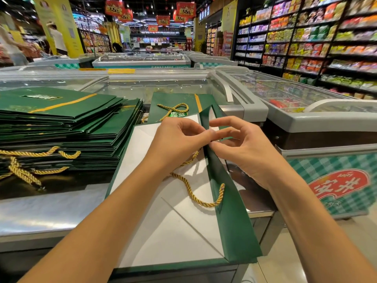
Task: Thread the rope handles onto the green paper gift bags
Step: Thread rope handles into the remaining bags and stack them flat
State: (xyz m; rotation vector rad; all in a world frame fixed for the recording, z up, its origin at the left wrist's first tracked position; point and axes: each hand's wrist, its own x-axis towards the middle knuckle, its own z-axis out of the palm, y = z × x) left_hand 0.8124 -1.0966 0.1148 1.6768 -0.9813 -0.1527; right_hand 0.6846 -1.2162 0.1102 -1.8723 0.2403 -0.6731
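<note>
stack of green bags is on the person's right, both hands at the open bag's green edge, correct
Not quite. The head view shows the stack of green bags on the person's left, not right. The left hand and right hand are indeed at the green edge of the open bag.

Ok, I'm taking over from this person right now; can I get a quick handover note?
Left hand and right hand both pinch the folded rim of the open green paper bag lying on the grey freezer top.
Gold twisted rope handle: one end through the nearer rim hole, other end runs up under the hands, not visibly through.
To do: finish this hole, then the stack of flat green bags to the left.
</note>
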